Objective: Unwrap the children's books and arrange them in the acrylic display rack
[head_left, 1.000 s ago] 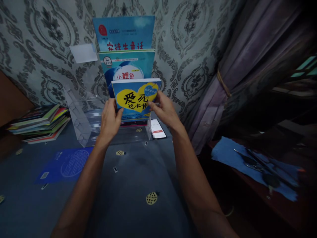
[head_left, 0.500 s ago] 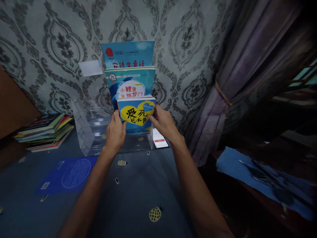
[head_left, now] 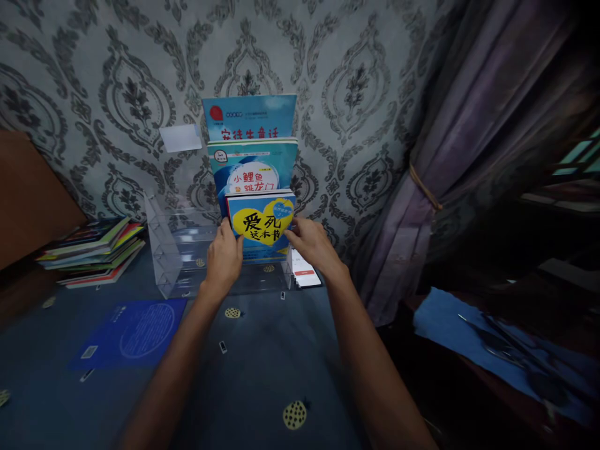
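A small blue book with a yellow heart stands upright in the clear acrylic book rack. At its left edge my left hand grips it, thumb on the cover side. My right hand pinches the right edge, thumb near the front cover. Behind it rise a teal picture book with red lettering and, farther back and higher, a light-blue book. The lower part of the rack shows in front of the held book.
A blue book lies flat on the dark tablecloth. Stacked books stand at the left beside a brown panel. A lit phone leans by the rack's right end. Tools lie on a blue cloth at the right.
The view has tilted slightly, so everything sits a little lower and to the right. Both hands remain on the yellow-heart book, and it stays in about the same place in the rack.
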The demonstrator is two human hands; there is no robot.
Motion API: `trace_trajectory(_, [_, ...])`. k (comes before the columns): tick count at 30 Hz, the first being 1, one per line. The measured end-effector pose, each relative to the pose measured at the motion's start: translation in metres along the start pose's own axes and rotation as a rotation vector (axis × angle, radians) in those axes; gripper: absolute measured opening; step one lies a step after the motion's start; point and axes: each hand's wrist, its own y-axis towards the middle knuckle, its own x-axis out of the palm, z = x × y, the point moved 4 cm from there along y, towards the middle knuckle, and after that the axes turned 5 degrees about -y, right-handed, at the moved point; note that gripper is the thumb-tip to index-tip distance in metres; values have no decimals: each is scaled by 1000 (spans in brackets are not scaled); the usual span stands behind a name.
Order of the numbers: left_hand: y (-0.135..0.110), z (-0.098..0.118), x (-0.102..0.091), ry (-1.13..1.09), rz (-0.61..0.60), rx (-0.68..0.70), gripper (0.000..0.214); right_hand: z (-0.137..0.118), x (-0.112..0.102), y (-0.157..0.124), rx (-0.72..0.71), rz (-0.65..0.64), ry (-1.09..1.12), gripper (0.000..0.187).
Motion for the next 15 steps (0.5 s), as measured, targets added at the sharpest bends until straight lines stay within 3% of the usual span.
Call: trace_trajectory(15, [3, 2, -1, 87, -73, -40, 40, -5, 4, 1, 86, -33, -40, 22])
